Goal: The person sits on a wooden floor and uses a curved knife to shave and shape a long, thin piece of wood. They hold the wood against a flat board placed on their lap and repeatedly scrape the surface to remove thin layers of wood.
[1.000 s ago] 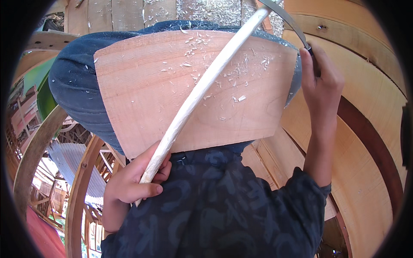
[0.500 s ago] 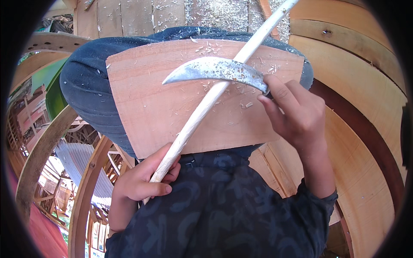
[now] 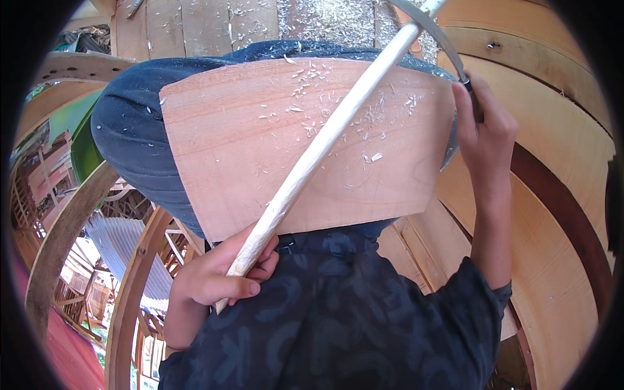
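Biggest in my view are the dark trousers (image 3: 143,123) of the crossed legs, ahead of the left fingers and below them in depth, and across that lap lies a broad pinkish board (image 3: 279,188), its near edge just beyond those same fingers. Over the board I have the pale stick (image 3: 316,151), its long axis slanting from the left fingers forward and to the right, the far end running out of the top of my view; I can't tell whether its middle touches the board. My left hand (image 3: 218,273) is closed around the near end, thumb over the wood, fingers curled up on its right side, a short stub poking out behind the thumb. My right hand (image 3: 487,110) is wrapped round a dark handle, little gap showing between thumb and fingers, and from them a curved blade (image 3: 448,51) arcs forward and left. What I watch most is the crossing: the blade lies athwart the stick near its far end, forward and left of the right fingers, well apart from the left ones, so the right hand is nearer. Whether the edge bites there, I can't tell. Smallest, pale shavings (image 3: 373,158) dot the board, left of the right fingers and toward me.
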`<action>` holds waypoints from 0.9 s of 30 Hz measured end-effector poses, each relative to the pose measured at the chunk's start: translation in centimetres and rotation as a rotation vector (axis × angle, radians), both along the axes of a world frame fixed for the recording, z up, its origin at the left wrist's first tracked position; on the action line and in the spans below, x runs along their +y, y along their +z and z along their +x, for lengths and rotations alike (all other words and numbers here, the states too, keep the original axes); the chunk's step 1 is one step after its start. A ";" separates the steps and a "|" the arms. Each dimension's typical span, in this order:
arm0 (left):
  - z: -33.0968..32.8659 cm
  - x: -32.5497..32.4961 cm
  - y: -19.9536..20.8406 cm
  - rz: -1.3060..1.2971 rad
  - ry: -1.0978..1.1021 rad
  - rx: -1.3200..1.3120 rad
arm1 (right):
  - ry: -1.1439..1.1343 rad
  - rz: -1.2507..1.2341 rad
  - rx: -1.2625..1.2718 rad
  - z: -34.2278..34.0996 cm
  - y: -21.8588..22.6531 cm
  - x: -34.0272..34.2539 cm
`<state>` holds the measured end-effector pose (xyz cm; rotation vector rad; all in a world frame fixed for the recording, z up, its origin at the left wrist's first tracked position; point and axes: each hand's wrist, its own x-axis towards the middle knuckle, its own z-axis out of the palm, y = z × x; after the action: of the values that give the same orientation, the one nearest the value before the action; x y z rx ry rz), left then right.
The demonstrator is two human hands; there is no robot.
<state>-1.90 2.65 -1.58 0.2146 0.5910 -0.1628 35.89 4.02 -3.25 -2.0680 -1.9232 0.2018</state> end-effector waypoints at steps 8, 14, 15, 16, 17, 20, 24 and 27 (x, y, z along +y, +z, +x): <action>0.5 -0.3 0.2 0.037 0.037 0.021 | -0.003 0.122 -0.054 2.3 -1.2 0.5; 0.8 0.5 0.1 0.103 0.007 0.052 | 0.282 0.128 -0.098 -2.1 0.3 -1.3; 0.7 0.3 0.2 0.093 0.029 0.058 | 0.309 0.167 -0.081 -1.2 -0.4 -0.8; 0.7 0.0 0.5 0.087 0.058 0.074 | -0.087 0.057 0.042 1.2 -1.4 0.2; 0.8 0.0 0.7 0.079 0.080 0.086 | -0.001 0.133 -0.086 3.4 -1.8 0.3; 0.4 0.6 0.4 -0.014 -0.011 0.041 | 0.068 0.027 0.033 -1.2 0.0 -1.1; -0.1 0.3 0.4 0.104 0.024 0.069 | 0.029 0.095 -0.069 0.3 -0.9 0.2; -0.2 -0.1 0.6 0.047 0.086 0.066 | -0.362 -0.057 -0.007 3.3 -0.3 1.0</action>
<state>-2.08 2.52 -0.95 0.2298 0.6687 -0.0730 39.15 5.00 -3.55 -2.4107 -1.5250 0.1673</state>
